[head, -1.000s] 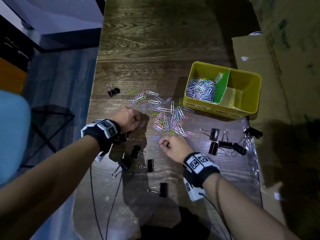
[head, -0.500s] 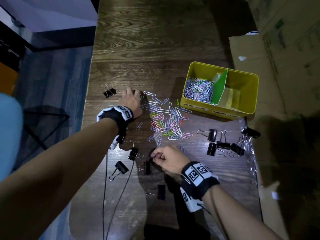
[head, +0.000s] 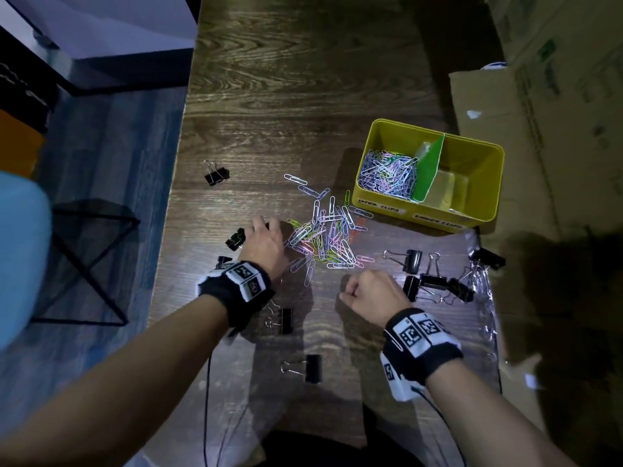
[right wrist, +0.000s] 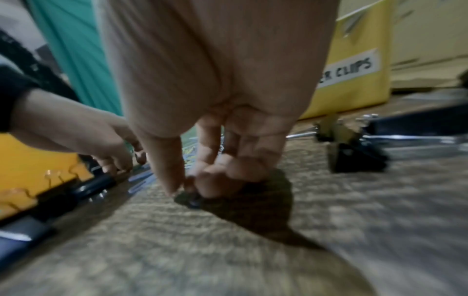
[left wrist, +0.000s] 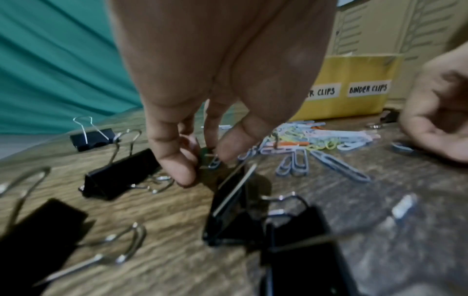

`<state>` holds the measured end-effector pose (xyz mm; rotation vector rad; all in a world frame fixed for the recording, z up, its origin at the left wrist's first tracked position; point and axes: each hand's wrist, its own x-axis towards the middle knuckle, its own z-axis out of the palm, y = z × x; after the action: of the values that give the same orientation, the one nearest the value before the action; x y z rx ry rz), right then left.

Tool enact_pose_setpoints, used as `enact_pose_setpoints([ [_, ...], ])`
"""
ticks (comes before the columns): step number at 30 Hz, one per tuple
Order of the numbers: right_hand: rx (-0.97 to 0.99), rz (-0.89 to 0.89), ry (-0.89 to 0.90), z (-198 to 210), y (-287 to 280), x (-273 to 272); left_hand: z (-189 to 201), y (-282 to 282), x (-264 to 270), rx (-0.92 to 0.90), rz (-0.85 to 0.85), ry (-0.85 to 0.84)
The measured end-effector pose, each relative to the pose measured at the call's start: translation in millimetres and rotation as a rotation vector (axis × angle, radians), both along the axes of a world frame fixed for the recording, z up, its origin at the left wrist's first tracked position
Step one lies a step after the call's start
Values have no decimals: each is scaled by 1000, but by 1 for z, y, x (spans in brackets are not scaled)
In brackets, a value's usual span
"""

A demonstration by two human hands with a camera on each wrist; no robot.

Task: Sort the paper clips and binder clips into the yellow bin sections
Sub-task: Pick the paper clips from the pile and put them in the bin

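A loose pile of coloured paper clips [head: 327, 237] lies on the wooden table in front of the yellow bin [head: 438, 217]. The bin's left section holds many paper clips [head: 387, 176], and a green divider [head: 429, 170] splits it. Black binder clips lie scattered: one far left [head: 215, 175], two near me [head: 312, 367], and a cluster at the right [head: 435, 281]. My left hand [head: 263, 241] is at the pile's left edge, and its thumb and fingers pinch a paper clip [left wrist: 211, 160]. My right hand [head: 371, 291] is curled below the pile. Its thumb and forefinger pinch a small dark clip [right wrist: 188, 199] against the table, blurred.
Cardboard boxes [head: 539, 129] stand along the right side behind the bin. A clear plastic sheet [head: 482, 298] lies under the right binder clips. The table's left edge [head: 175, 230] drops to the floor beside a blue chair [head: 20, 257]. Thin cables trail from both wristbands.
My left hand has drawn back from the pile's far left corner toward me, and the stray clips there are now bunched into the pile. My right hand has moved right, away from the near binder clips.
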<state>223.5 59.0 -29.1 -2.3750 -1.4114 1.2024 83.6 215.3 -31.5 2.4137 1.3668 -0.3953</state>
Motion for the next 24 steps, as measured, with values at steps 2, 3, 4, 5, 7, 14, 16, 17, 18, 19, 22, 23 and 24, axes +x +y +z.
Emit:
enact_pose_setpoints([
  [2, 72, -11, 16, -1, 11, -3, -1, -8, 6, -43, -20, -9],
  [3, 107, -23, 26, -2, 17, -4, -1, -14, 10, -95, -40, -32],
  [4, 145, -41, 18, -2, 24, -2, -1, -18, 15, -141, -50, -62],
  [5, 191, -70, -12, -2, 30, 1, -1, -18, 20, -164, -45, -92],
  [7, 281, -138, -117, -2, 38, 13, 2, -5, 31, -114, -16, -150],
  [14, 183, -18, -336, -15, 48, 25, -10, 79, 69, -72, -184, -32],
  [16, 193, -5, -352, -18, 46, 21, -17, 77, 68, -147, -237, 80],
  [17, 204, 7, -352, -19, 43, 18, -19, 70, 64, -160, -270, 94],
  [18, 217, 23, -346, -19, 41, 16, -20, 60, 58, -161, -306, 86],
  [19, 229, 39, -331, -21, 38, 14, -21, 48, 51, -168, -341, 71],
  [22, 287, 49, -268, -21, 36, 14, -23, 18, 28, -205, -427, 34],
  [23, 299, 54, -250, -19, 39, 16, -22, 12, 22, -193, -430, 17],
  [24, 302, 75, -239, -17, 43, 18, -20, 10, 19, -164, -414, -13],
])
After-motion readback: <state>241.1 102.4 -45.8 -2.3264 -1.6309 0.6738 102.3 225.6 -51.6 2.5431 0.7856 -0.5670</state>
